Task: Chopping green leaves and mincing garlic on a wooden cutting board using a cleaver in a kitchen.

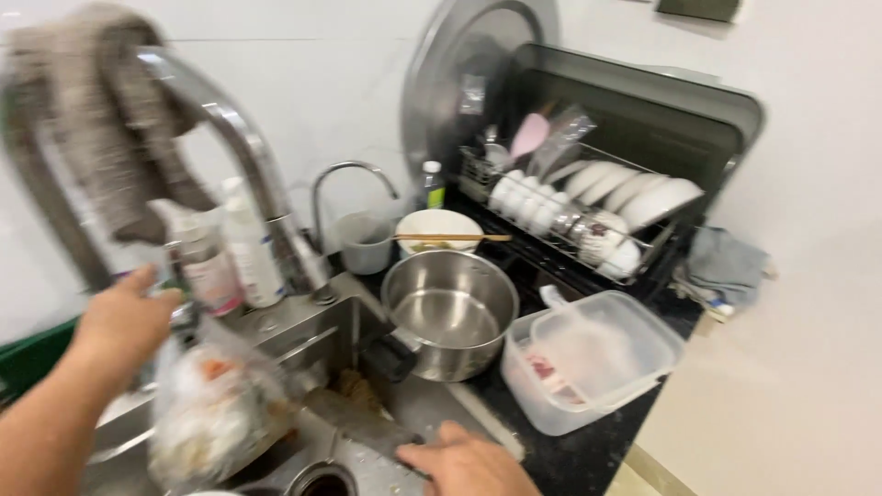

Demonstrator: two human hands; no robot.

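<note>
- Clear, crinkled plastic makes up the bag (213, 409) hanging over the steel sink (363, 450); it looks stuffed with pale scraps and something orange, though blur hides the detail.
- The left hand (124, 317) sits just above the bag, near its top; whether the fingers pinch the plastic cannot be told through the blur.
- The right hand (469, 464) rests low at the sink's edge, fingers curled on a dark handle (409, 450), apart from the bag.
- Just behind, a steel saucepan (450, 312) stands empty on the sink's edge, its black handle pointing toward the basin.
- Beside it a clear lidded container (588, 358) holds something pinkish.
- Behind the left hand stand bottles (234, 257) and the tap (239, 138) with a grey cloth (83, 101) draped over it.
- Farther back, a white bowl (439, 230) carries chopsticks (450, 238) across its rim.
- Farthest, a dish rack (588, 211) is filled with white bowls.
</note>
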